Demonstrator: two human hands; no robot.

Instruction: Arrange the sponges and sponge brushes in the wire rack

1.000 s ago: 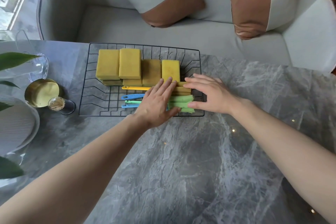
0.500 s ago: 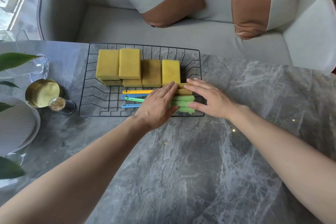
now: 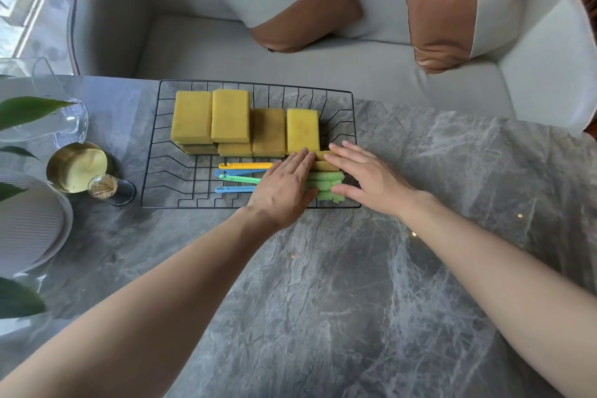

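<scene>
sponge brushes [image 3: 324,176] in wire rack [image 3: 161,152] | left hand [image 3: 284,191], right hand [image 3: 371,181] flat on them, fingers straight

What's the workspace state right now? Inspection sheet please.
Surface: grey marble table.
Job's things: yellow sponges stacked along the far side of the wire rack; sponge brushes lie in its near half, handles pointing left, green and yellow heads between the hands.
Clutter: gold cup, whisk in holder, plate, glass jug, leaves.
Grippers: left hand and right hand flat on the brush heads, fingers extended.
Cables: nothing seen.
Surroundings: grey sofa, two cushions.
</scene>
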